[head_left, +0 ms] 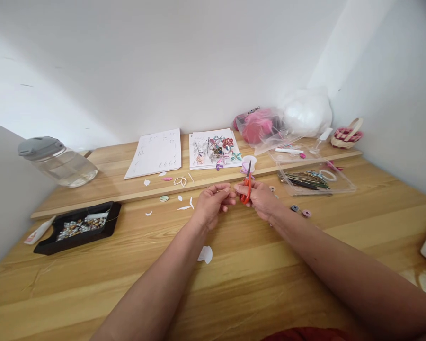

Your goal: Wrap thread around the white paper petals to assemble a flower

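Several white cutouts (184,207) are lying loose to the left of the hands on the wooden surface (145,293), and one leaf (164,198) is showing a green mark along its middle. Plain leaf-shaped pieces (208,255) are lying nearer, showing no colour. On the white sheets (196,163) at the far side, colourful looped flowers (223,148) are resting in a cluster — these are looking finished, so some of the work is apparently standing complete while the plain pieces are remaining undone.

The right hand (261,196) is holding orange-red scissors (247,183), its grip wrapping the handles above the surface. The left hand (216,203) is hovering just to the left, its fingertips curling narrowly towards the right thumb; whether they are pinching anything is too small to tell — so how far that detail is progressing is staying unclear. The scissors' rounded handles are looking glossy, and the dark blades are appearing together, tapering towards the far side.
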Available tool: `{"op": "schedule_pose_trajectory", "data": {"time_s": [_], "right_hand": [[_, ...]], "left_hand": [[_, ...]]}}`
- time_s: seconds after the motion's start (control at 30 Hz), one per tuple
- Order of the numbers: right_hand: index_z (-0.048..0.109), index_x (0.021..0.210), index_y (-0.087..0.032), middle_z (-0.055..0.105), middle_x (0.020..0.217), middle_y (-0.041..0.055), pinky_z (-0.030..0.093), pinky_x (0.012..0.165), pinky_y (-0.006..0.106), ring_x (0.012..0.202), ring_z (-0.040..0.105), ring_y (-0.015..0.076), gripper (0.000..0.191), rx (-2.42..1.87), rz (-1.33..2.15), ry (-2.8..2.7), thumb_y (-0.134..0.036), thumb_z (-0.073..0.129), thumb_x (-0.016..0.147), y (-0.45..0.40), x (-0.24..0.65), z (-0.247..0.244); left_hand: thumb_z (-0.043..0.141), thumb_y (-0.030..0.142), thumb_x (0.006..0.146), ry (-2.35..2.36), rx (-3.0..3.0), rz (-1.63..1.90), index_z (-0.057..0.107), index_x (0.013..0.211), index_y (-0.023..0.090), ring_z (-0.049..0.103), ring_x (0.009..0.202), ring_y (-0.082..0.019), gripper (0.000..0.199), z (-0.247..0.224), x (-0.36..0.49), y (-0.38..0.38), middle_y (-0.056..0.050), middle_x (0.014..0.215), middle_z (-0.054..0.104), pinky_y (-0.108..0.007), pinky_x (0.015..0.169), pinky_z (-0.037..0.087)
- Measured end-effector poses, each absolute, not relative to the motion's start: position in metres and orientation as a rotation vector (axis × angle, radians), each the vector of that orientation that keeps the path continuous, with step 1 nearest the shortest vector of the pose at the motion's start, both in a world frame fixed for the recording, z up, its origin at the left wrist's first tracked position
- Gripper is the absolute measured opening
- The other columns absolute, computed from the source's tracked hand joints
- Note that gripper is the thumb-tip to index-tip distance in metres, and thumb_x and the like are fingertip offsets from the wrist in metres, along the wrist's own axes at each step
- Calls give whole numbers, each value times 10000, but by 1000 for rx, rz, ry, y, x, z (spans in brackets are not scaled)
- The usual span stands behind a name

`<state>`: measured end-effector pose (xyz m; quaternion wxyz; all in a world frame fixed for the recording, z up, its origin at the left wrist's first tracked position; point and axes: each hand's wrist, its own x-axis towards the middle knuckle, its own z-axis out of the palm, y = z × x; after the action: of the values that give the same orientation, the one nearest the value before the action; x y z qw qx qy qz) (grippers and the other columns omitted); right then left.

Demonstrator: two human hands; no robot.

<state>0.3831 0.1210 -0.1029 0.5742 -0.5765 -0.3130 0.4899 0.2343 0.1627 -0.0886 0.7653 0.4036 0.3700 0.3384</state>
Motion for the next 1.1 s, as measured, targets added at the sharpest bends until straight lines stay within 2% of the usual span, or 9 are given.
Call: {"op": "schedule_pose_trajectory", "data": {"time_s": [0.13,0.33,0.43,0.5,0.73,1.1], "right_hand": [[663,713,-157,606,652,6,282,408,209,538,466,93,349,-1296,1205,-655,-398,851,545,122,384,-104],[638,669,-164,600,607,6,249,415,214,508,430,86,319,-1310,1183,-642,-348,849,515,122,384,-102],[629,658,-168,592,593,0,241,416,220,496,422,85,318,-1336,1161,-663,-352,843,510,121,384,-100],[629,649,-169,576,579,-8,243,417,224,488,410,82,311,-1355,1144,-688,-352,838,509,121,383,-98],[606,604,-170,560,576,-8,243,427,227,496,397,81,296,-1374,1138,-743,-354,824,525,120,383,-95],[611,634,-167,545,550,-25,231,413,219,460,373,68,306,-1393,1142,-702,-333,837,513,123,385,-101]], "left_hand": [[681,92,822,710,729,730,635,987,123,670,601,-96,174,-92,234,163,-49,760,698,-110,407,385],[703,63,799,739,738,694,675,891,81,639,586,-76,98,-94,236,161,-41,699,663,-127,515,507],[700,107,818,737,755,679,675,817,77,634,589,-74,39,-95,236,161,-44,700,658,-125,512,506],[705,141,824,745,771,669,670,776,77,628,577,-74,87,-96,236,161,-45,694,655,-125,488,490],[778,146,749,811,797,648,685,801,82,631,568,-90,124,-94,236,161,-47,680,668,-139,464,460],[659,112,840,838,796,647,624,723,85,603,535,-75,125,-94,239,161,-46,648,641,-138,477,482]]}}
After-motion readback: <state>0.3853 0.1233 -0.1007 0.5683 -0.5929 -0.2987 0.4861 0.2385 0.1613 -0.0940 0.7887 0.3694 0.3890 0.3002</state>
